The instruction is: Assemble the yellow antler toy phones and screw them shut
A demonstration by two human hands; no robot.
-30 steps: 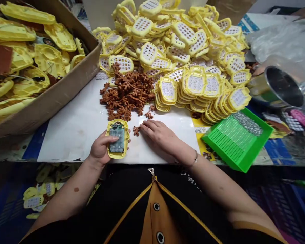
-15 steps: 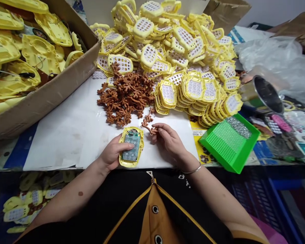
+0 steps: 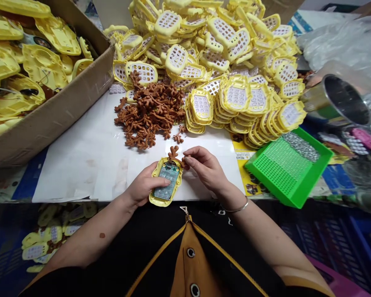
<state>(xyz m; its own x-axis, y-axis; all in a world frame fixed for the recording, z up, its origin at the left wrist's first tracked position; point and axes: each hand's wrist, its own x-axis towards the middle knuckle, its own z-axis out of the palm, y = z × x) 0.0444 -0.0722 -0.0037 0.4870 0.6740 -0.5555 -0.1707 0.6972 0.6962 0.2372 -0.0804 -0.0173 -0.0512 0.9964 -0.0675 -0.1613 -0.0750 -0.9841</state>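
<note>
My left hand (image 3: 144,184) is closed around a yellow toy phone shell (image 3: 158,202), thumb lying on the green circuit board (image 3: 166,181) inside it. Between the thumb and fingers of my right hand (image 3: 205,168) is a brown antler-shaped piece (image 3: 173,152). It lies at the top end of the shell, and its lower part is partly hidden by my fingertips. Just beyond, a pile of brown antler pieces (image 3: 151,111) rests on the white sheet, with one loose antler piece (image 3: 179,134) at its near right side.
Yellow shell parts (image 3: 176,60) are heaped at the back, and stacked ones (image 3: 235,97) stand in front of them. A cardboard box (image 3: 80,88) of yellow shells is at left. On the right are a green basket (image 3: 281,173) with small metal pieces and a metal pot (image 3: 336,103).
My right hand has brought the antler piece from beside the shell onto its top end. The shell in my left hand has shifted slightly right and tilted.
</note>
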